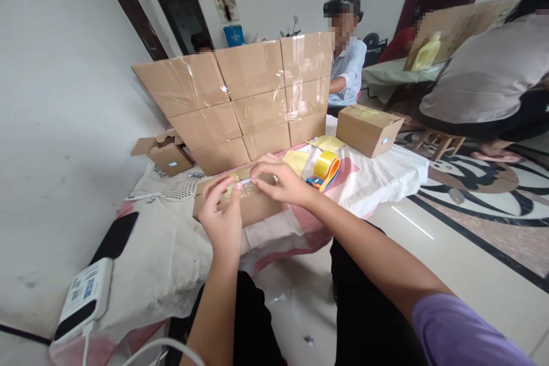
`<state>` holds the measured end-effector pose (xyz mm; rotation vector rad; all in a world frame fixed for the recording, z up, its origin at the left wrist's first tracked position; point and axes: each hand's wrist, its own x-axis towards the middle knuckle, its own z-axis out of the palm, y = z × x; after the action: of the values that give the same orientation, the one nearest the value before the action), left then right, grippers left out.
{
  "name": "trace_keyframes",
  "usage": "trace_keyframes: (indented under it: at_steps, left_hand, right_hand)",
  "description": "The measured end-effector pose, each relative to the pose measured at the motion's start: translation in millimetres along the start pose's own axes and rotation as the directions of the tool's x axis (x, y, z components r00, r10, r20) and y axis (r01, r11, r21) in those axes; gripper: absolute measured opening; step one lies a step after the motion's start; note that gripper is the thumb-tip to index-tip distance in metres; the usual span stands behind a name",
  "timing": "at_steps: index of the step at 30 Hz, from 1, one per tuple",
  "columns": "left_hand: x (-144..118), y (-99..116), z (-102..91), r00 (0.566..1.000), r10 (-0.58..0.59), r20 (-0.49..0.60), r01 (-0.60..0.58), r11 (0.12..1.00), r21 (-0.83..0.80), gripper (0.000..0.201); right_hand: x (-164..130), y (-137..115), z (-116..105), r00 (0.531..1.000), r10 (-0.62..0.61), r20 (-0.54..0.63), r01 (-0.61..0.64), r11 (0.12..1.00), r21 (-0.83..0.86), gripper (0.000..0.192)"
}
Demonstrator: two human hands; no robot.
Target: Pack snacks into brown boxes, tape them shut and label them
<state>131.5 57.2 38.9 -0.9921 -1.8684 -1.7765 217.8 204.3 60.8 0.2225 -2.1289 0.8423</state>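
Between the fingertips of both hands is a small white label [246,181], pinched at its two ends. My left hand [221,211] is at its left end and my right hand [281,180] at its right end, both with fingers closed. Directly beneath them lies a closed cardboard box [259,209], with shiny clear tape over its top. To the right of my right hand is an orange and blue tape dispenser [326,168] with a yellowish roll. Yellow sheets [297,161] lie close to it. My hands partly cover the box top.
A tall taped cardboard screen [257,97] stands behind the box. Another labelled box [369,128] is at the right, an open-flapped box [169,154] at the left. A white perforated paddle [180,190] and a white device [86,297] with a cable lie on the cloth. People sit beyond.
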Motion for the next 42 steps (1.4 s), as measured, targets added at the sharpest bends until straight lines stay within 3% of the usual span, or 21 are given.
trace_keyframes:
  at_steps: [3,5,8,11,16,19,23,25,27,30,32,34,36,38,42]
  left_hand:
    - [13,-22,-8.6,0.999,0.034,-0.008,-0.028,0.925,0.378,0.028]
    - [25,-51,-18.8,0.999,-0.044,-0.017,0.046,0.838,0.543,0.033]
    - [43,-98,-36.2,0.977,-0.191,0.098,0.123,0.872,0.474,0.032]
    - [53,-126,-49.0,0.98,-0.149,0.128,0.085,0.91,0.407,0.032]
    - [51,-122,-52.4,0.979,-0.113,0.171,0.03,0.903,0.428,0.034]
    - [47,-110,-48.8,0.975,-0.119,0.186,0.021,0.888,0.459,0.036]
    - [45,-103,-46.2,0.974,-0.143,0.178,0.043,0.88,0.473,0.042]
    - [45,-104,-46.2,0.972,-0.151,0.181,0.048,0.88,0.473,0.045]
    - [44,-105,-46.6,0.97,-0.159,0.182,0.057,0.884,0.464,0.046]
    - [44,-108,-48.2,0.971,-0.172,0.167,0.081,0.891,0.447,0.042]
    - [44,-109,-51.0,0.972,-0.179,0.151,0.099,0.897,0.431,0.041]
    - [44,-111,-55.5,0.972,-0.19,0.135,0.123,0.911,0.393,0.041]
    - [43,-113,-60.9,0.974,-0.187,0.128,0.136,0.934,0.332,0.043]
    - [41,-112,-65.4,0.979,-0.16,0.124,0.121,0.954,0.275,0.042]
    - [35,-102,-67.6,0.988,-0.126,0.093,0.1,0.965,0.242,0.031]
  right_hand:
    - [-3,26,-25,0.995,0.094,0.015,-0.093,0.995,-0.026,0.012]
    - [-9,45,-40,0.982,0.184,0.045,-0.183,0.983,-0.012,0.013]
    - [-22,72,-49,0.922,0.296,0.249,-0.304,0.953,-0.007,0.012]
    - [-33,90,-43,0.837,0.353,0.418,-0.354,0.932,-0.077,0.014]
    - [-35,100,-20,0.822,0.321,0.471,-0.305,0.946,-0.111,0.008]
    - [-34,101,-11,0.78,0.371,0.504,-0.328,0.928,-0.175,0.006]
    - [-35,103,-9,0.723,0.605,0.334,-0.445,0.777,-0.444,0.022]
    - [-37,106,-13,0.704,0.647,0.294,-0.487,0.74,-0.464,0.033]
    - [-40,106,-18,0.711,0.629,0.315,-0.509,0.769,-0.388,0.048]
    - [-44,96,-18,0.75,0.539,0.384,-0.512,0.84,-0.18,0.09]
    - [-47,81,-9,0.782,0.45,0.431,-0.473,0.879,-0.06,0.122]
    - [-48,60,6,0.824,0.402,0.399,-0.421,0.906,-0.044,0.143]
    - [-48,38,19,0.879,0.38,0.287,-0.363,0.925,-0.113,0.146]
    - [-48,19,24,0.914,0.343,0.215,-0.304,0.933,-0.192,0.135]
    - [-46,-3,19,0.922,0.308,0.236,-0.225,0.92,-0.321,0.109]
